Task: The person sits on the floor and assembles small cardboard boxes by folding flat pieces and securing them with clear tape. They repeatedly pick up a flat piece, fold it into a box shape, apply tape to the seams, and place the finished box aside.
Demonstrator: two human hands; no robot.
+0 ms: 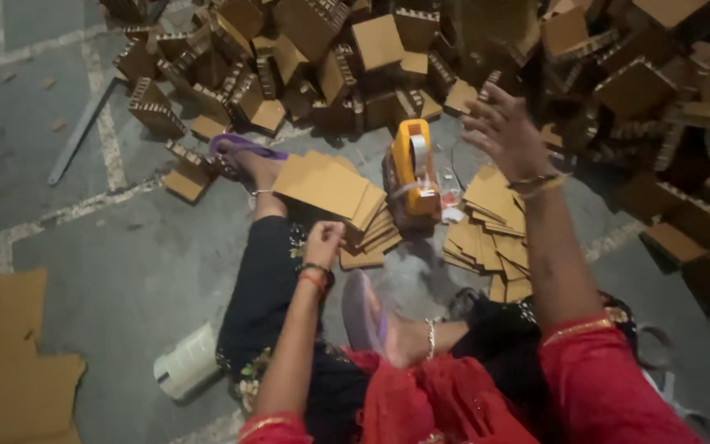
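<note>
Left hand (pixel 324 242) pinched on the edge of a stack of cardboard sheets (pixel 334 193). Right hand (pixel 501 125) raised, fingers spread, empty, near the orange tape dispenser (pixel 414 168).

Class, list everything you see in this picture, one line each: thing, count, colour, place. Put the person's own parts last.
folded cartons: many, brown, heaped along the top
left stack: one, brown flat sheets, by the left hand
right stack: one, brown flat sheets, under the right hand
tape dispenser: one, yellow, between the stacks
tape roll: one, whitish, floor at lower left
flat cardboard: a few sheets, brown, far left
sandals: two, purple, on the feet
left hand: touching the left stack
right hand: raised, open, empty
</note>
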